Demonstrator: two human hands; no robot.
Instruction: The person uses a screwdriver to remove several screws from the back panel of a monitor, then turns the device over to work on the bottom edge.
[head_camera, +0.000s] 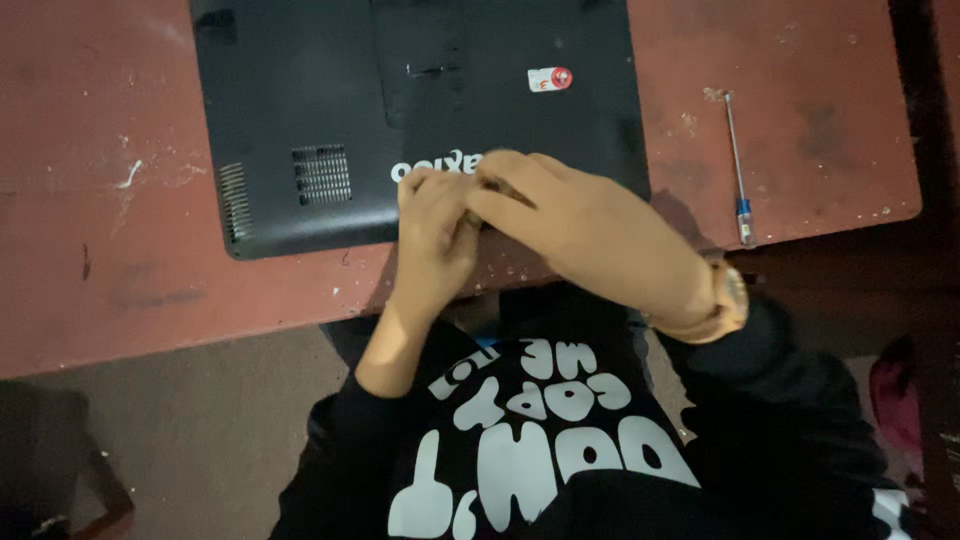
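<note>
A black laptop (330, 110) lies upside down on a worn red table (100, 220), its bottom cover with vent grilles facing up. My left hand (435, 235) and my right hand (575, 225) meet at the laptop's near edge, fingers curled together over a small item that I cannot make out. The right wrist wears a gold-coloured watch (728, 300). Black sleeves cover both arms.
A thin screwdriver (738, 165) with a blue handle lies on the table to the right of the laptop. The table's near edge runs just below my hands. A grey floor (200, 420) shows below, and a pink object (895, 400) sits at the far right.
</note>
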